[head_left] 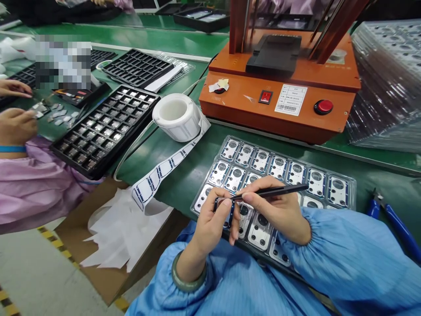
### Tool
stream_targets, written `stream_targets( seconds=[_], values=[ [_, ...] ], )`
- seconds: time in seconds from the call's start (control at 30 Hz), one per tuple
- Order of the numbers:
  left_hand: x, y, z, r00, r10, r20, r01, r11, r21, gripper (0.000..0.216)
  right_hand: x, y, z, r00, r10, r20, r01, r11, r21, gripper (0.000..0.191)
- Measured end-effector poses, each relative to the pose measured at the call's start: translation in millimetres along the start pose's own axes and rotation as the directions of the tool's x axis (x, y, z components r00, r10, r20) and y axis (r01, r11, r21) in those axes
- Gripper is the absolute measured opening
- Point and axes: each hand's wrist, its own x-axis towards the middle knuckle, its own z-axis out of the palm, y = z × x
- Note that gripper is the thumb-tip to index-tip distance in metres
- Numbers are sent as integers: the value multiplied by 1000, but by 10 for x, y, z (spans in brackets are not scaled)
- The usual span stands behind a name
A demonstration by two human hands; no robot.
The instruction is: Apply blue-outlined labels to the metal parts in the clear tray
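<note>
My left hand point(209, 224) is closed on a small flat part with a dark blue border point(232, 213), pinched between thumb and fingers. Black tweezers point(283, 190) lie in my right hand point(279, 213), its fingers wrapped round them. Their tips meet the top edge of the small part. Both hands are over a clear plastic tray point(352, 186) that holds rows of silver plates point(338, 191) with blue edges and round dark spots. My hands cover some of the plates. To the left, a roll of white label tape point(177, 117) trails a strip of blue-edged frame stickers point(154, 179).
An orange machine point(230, 105) stands behind the tray. Blue-handled pliers point(375, 206) lie at the right, below stacked clear trays point(388, 87). A box of white backing scraps point(115, 232) sits lower left. A co-worker's hands point(16, 127) are near a black parts tray point(105, 127).
</note>
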Motion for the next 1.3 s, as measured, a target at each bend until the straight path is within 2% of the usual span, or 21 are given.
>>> stream_targets(
  seconds=[0.47,1.3],
  values=[
    [-4,-2,13,999,21,-45,-18,998,66,4,-31,14,-14,992,-118,40,119,993,-6,9],
    [-13,-5,-9,999,-21,-30,21,1000,-10,7,-21,-5,-15,992,-115,55,113,993,39,10]
  ],
)
